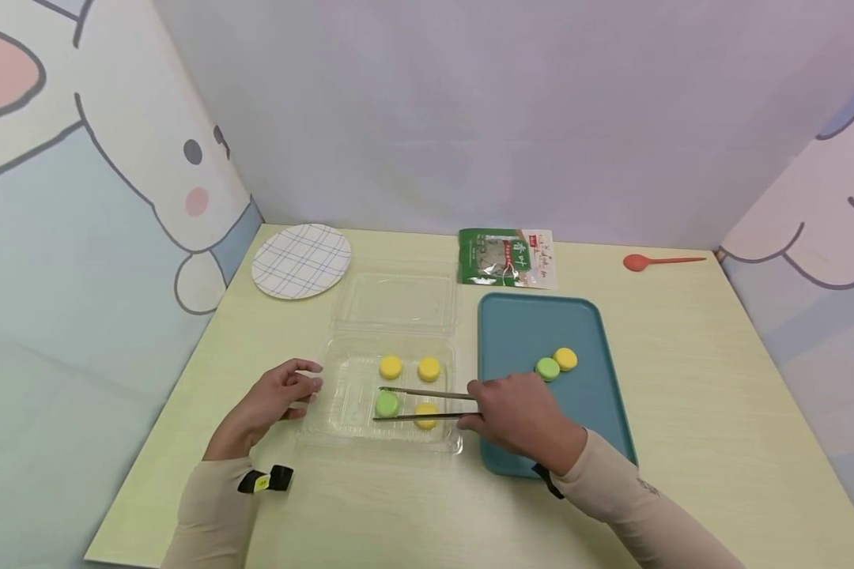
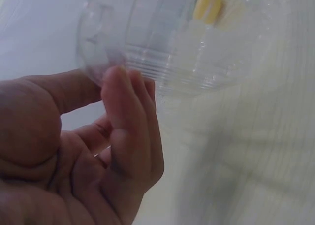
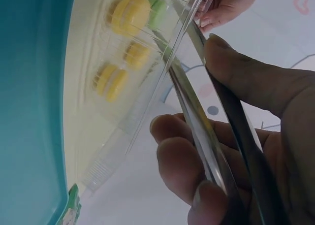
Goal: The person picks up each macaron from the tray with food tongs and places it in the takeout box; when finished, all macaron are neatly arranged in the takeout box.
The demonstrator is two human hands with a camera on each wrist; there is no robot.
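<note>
My right hand (image 1: 519, 415) holds a pair of metal tongs (image 1: 437, 393), thumb on one arm and fingers on the other. The tong tips lie on either side of a green macaron (image 1: 387, 405) in the clear plastic container (image 1: 338, 431). Three yellow macarons share that base; one of them (image 1: 391, 367) is at the back, and another (image 1: 425, 416) lies under the lower tong arm. My left hand (image 1: 273, 399) is at the container's left side, thumb and fingertips pinching its rim (image 2: 98, 62) in the left wrist view.
A blue tray (image 1: 527, 324) on the right bears a green macaron (image 1: 547, 368) and a yellow macaron (image 1: 565, 359). The container's lid (image 1: 398, 300) lies folded back. Behind are a checked plate (image 1: 301, 261), a green-and-white food packet (image 1: 508, 258) and a red spoon (image 1: 636, 262).
</note>
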